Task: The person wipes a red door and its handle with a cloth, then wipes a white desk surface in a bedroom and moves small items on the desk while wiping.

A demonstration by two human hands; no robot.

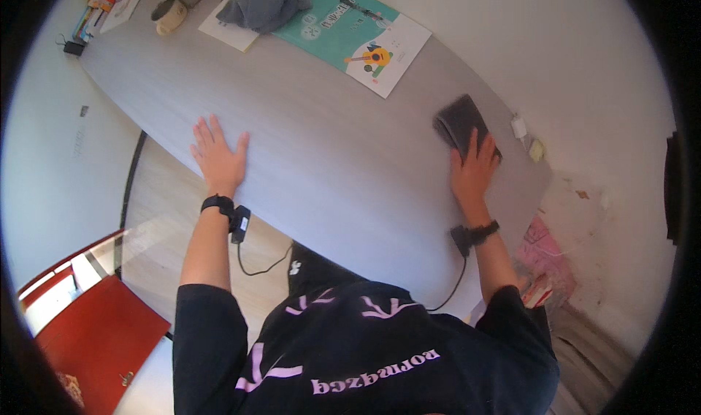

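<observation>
In the head view, the left grip (pixel 220 159) lies palm down on the table (pixel 321 152), fingers spread. The right grip (pixel 475 170) rests on the folded dark cloth (pixel 460 117), fingers extended, slightly apart, toward the table's right end. A teal-and-white booklet (pixel 328 39) lies farther back.

Folded dark-grey cloth (pixel 460 119) on the table (pixel 328 174)
</observation>
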